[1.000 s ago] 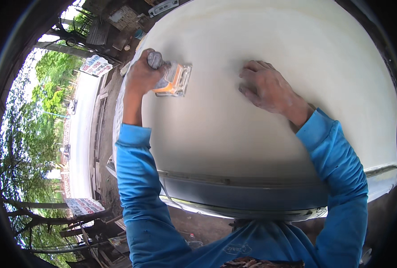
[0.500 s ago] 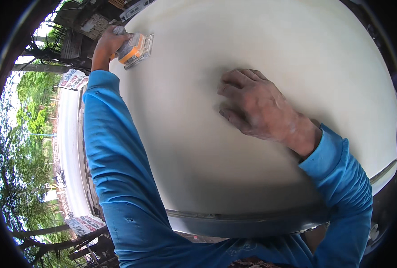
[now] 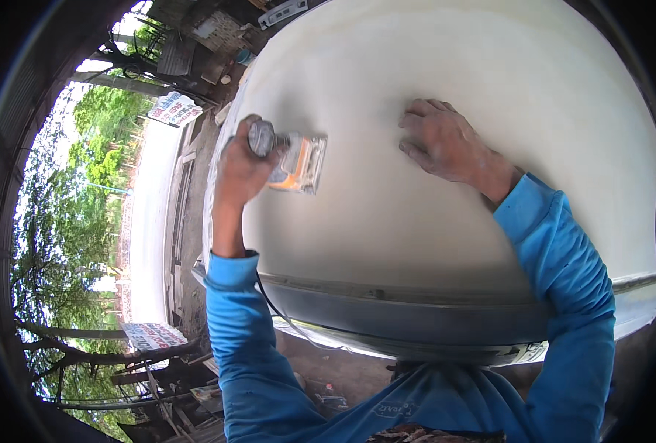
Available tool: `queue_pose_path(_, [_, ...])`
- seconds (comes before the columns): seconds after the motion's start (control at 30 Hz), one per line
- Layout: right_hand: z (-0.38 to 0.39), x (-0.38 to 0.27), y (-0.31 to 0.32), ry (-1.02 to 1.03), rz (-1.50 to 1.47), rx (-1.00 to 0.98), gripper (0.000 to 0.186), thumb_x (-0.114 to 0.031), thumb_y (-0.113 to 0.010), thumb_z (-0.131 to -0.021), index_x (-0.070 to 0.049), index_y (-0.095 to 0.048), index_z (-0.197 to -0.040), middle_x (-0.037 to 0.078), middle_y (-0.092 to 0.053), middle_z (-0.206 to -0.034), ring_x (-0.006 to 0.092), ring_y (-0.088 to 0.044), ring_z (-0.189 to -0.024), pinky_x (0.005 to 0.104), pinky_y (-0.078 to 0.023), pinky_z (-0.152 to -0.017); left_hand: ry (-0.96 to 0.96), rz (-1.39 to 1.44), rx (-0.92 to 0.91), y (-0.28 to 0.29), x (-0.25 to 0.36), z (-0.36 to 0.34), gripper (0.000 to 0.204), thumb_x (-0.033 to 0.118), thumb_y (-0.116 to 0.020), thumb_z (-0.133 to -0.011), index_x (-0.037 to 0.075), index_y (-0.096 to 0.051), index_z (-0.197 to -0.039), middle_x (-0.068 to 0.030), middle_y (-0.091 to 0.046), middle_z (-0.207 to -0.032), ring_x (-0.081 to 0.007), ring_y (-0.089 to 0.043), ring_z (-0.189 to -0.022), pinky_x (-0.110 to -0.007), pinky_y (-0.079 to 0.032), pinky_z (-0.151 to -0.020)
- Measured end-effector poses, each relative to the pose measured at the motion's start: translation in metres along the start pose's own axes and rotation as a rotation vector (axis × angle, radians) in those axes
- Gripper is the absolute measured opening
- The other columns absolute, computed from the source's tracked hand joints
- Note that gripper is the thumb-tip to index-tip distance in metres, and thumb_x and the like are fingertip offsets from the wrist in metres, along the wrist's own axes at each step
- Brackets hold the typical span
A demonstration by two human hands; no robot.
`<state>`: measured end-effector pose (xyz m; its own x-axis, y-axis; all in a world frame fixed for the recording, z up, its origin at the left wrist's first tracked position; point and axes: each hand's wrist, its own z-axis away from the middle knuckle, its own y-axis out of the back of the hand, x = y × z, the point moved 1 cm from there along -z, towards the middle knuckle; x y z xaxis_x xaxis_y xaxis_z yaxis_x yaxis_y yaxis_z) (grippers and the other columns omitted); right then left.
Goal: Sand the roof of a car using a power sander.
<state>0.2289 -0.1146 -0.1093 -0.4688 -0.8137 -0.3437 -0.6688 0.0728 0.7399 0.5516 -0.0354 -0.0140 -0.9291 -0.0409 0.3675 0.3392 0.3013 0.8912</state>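
My left hand (image 3: pixel 241 171) is wrapped around an orange and grey sheet sander (image 3: pixel 295 168), dusty, with its square pad on the left part of a large pale curved vehicle panel (image 3: pixel 372 229). The fingers on the sander's far side are partly hidden by its round grey end. To the right, my right hand (image 3: pixel 450 144) rests on the same panel with nothing in it. Its fingers are slightly bent and apart, the palm turned down. A bare stretch of panel separates this hand from the sander.
A dark cord (image 3: pixel 275 308) hangs past my left sleeve over the panel's near edge. Along that edge runs a dark blue-grey band (image 3: pixel 387 316). Beyond the panel's left side lie bare ground (image 3: pixel 199 159), a white sign (image 3: pixel 175 109) and trees.
My left hand has brought the sander nearer to me and to the right across the panel. My right hand stays on the panel. The view has shifted, showing more of the near edge.
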Motion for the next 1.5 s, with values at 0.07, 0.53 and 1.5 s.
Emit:
queue_pose_path(0.07, [0.002, 0.002, -0.002, 0.027, -0.007, 0.016, 0.023, -0.018, -0.071, -0.084, 0.0, -0.063, -0.095, 0.014, -0.06, -0.101, 0.0326, -0.06, -0.099, 0.0419, -0.049, -0.095, 0.004, -0.057, 0.034, 0.008, 0.021, 0.055, 0.063, 0.018, -0.082, -0.078, 0.008, -0.053, -0.133, -0.0194, -0.071, -0.107, -0.0384, -0.068, -0.102, -0.043, -0.053, -0.089])
queue_pose_path(0.53, [0.0, 0.005, -0.009, -0.003, -0.077, -0.002, 0.022, -0.015, -0.071, -0.084, 0.0, -0.063, -0.097, 0.014, -0.061, -0.107, 0.0328, -0.06, -0.104, 0.0437, -0.047, -0.1, 0.06, -0.069, 0.0, 0.022, 0.058, 0.131, 0.064, 0.001, -0.079, -0.078, 0.002, -0.05, -0.136, -0.0134, -0.068, -0.102, -0.0216, -0.066, -0.091, -0.033, -0.053, -0.085])
queue_pose_path(1.5, [0.009, -0.01, -0.009, -0.001, 0.02, 0.031, 0.025, -0.022, -0.072, -0.082, -0.003, -0.07, -0.097, 0.013, -0.064, -0.1, 0.0282, -0.063, -0.099, 0.039, -0.049, -0.095, -0.005, -0.108, -0.092, -0.072, 0.025, -0.243, 0.086, 0.034, -0.084, -0.073, 0.006, -0.046, -0.145, -0.0206, -0.066, -0.124, -0.0316, -0.07, -0.102, -0.043, -0.063, -0.077])
